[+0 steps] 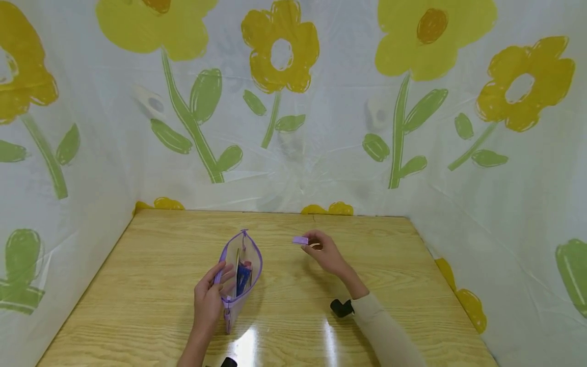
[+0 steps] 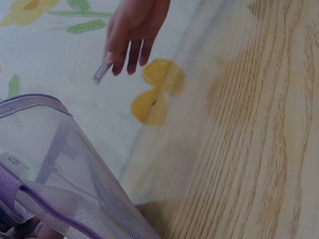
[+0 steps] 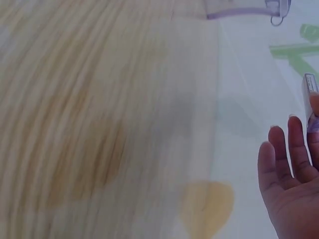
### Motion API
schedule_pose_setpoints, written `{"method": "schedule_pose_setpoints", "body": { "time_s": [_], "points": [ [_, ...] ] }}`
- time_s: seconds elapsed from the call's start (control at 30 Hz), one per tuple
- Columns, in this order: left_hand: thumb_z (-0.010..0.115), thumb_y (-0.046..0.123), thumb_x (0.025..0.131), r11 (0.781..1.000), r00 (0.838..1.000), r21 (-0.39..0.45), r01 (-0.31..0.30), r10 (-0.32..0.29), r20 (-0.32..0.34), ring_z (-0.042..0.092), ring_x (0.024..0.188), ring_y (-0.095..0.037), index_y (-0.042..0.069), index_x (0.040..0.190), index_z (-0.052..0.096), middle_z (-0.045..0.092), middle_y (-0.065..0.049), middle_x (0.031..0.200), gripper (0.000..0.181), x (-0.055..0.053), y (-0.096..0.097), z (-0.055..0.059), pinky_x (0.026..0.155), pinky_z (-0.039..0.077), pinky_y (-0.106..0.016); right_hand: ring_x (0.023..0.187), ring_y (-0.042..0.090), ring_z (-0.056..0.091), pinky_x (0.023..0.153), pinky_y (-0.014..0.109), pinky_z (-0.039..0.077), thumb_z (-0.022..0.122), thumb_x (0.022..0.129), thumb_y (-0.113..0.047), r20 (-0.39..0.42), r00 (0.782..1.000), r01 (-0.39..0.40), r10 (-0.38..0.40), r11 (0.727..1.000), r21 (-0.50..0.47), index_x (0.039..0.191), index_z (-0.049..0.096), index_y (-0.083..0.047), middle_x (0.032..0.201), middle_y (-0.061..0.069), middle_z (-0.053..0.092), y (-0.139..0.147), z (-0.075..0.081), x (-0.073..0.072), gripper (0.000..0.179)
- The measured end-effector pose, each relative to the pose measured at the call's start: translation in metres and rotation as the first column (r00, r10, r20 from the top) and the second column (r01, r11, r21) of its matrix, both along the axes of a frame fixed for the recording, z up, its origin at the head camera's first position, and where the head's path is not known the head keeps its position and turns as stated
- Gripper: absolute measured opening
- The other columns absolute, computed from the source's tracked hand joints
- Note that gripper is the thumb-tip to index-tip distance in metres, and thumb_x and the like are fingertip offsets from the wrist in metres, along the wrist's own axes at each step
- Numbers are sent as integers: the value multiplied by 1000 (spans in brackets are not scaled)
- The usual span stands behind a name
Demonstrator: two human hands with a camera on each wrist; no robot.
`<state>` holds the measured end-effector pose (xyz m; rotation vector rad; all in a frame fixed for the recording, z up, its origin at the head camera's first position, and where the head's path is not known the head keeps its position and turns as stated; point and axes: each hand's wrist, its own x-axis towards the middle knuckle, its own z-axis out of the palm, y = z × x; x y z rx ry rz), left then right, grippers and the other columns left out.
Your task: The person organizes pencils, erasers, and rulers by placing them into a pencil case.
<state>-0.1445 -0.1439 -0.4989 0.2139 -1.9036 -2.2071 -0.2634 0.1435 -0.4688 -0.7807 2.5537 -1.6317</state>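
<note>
My left hand (image 1: pixel 208 298) grips the left side of a mesh zipper pouch (image 1: pixel 231 311) with purple trim, its mouth spread wide. Inside it are a dark blue item (image 1: pixel 243 279), something pink (image 1: pixel 248 265) and a thin yellowish stick. To the right of the pouch, above the table, my right hand (image 1: pixel 324 253) pinches a small purple block (image 1: pixel 300 240) between thumb and fingers. The right wrist view shows printing on the pale side of this block (image 3: pixel 310 84); its exact kind is unclear. In the left wrist view, the pouch's mesh (image 2: pixel 65 159) hides most of its contents.
The wood-grain table (image 1: pixel 376 265) extends around both hands. White sheeting with yellow flowers (image 1: pixel 298 168) encloses its back and both sides. A black wrist device (image 1: pixel 341 308) sits at the right sleeve (image 1: pixel 382 329).
</note>
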Motion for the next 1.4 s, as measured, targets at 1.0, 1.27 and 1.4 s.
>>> {"method": "schedule_pose_setpoints", "body": {
  "time_s": [1.0,1.27,1.4],
  "points": [
    [22,-15,91,1000,1000,6,5,-5,-21,67,109,-6,-14,145,41,53,-37,138,58,-1,1,-6,93,59,-22,99,20,63,84,28,57,63,101,-15,-104,967,-217,231,967,135,120,62,-9,112,7,66,-87,3,-28,20],
    [22,-14,92,1000,1000,5,12,-12,-5,66,110,-5,-13,146,41,52,-35,141,58,1,1,-4,95,58,-23,100,23,62,84,29,56,66,99,-13,-146,955,-224,257,952,209,121,63,-8,117,7,64,-98,2,-31,23],
    [21,-14,92,1000,1000,-1,13,-13,-2,66,111,-6,-13,147,40,52,-34,141,58,1,0,-2,96,58,-24,99,20,62,85,27,55,68,97,-13,-157,954,-214,255,948,237,122,62,-7,121,12,64,-101,4,-30,26]
  ]
}}
